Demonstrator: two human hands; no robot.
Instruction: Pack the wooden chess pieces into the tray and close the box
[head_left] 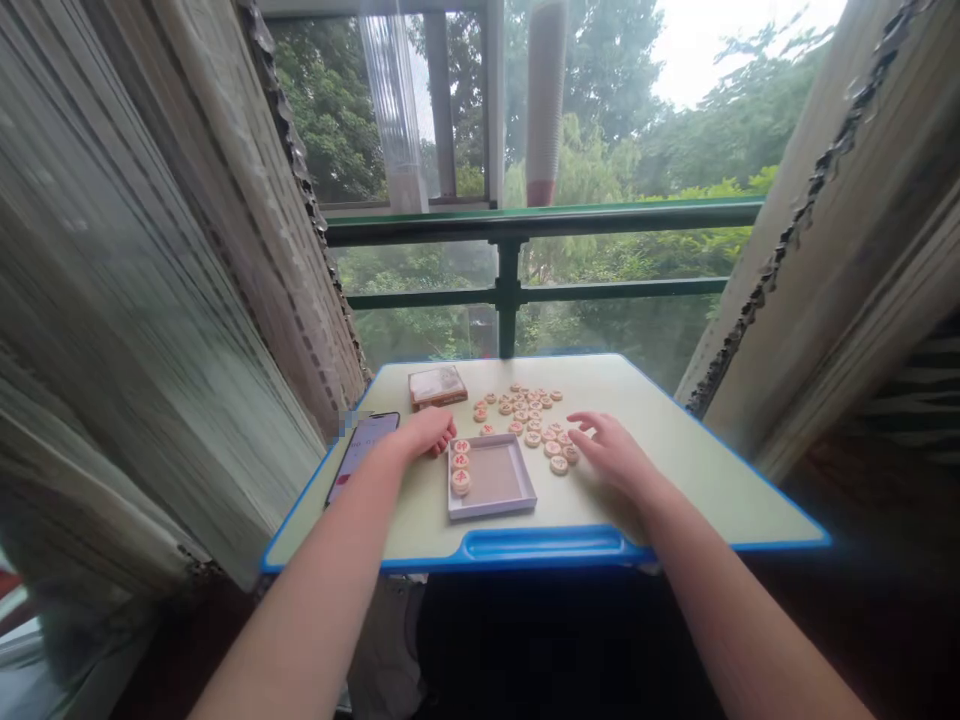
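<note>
Shallow tray (499, 478): we found round pieces (461, 482) inside, in a row along the left wall, red characters up; the row's long axis ran near to far.
Right hand (609, 447): we observed fingers loosely spread beside the loose discs (533, 438).
Left hand (435, 430): we observed curled fingers near the tray's far-left corner; we could not tell whether they gripped anything.
Loose discs: these lay scattered right of and beyond the tray.

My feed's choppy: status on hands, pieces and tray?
Left hand curled beside tray, grip unclear. Right hand open by loose pieces. Column of pieces along tray's left wall. Left forearm partly covers phone.
</note>
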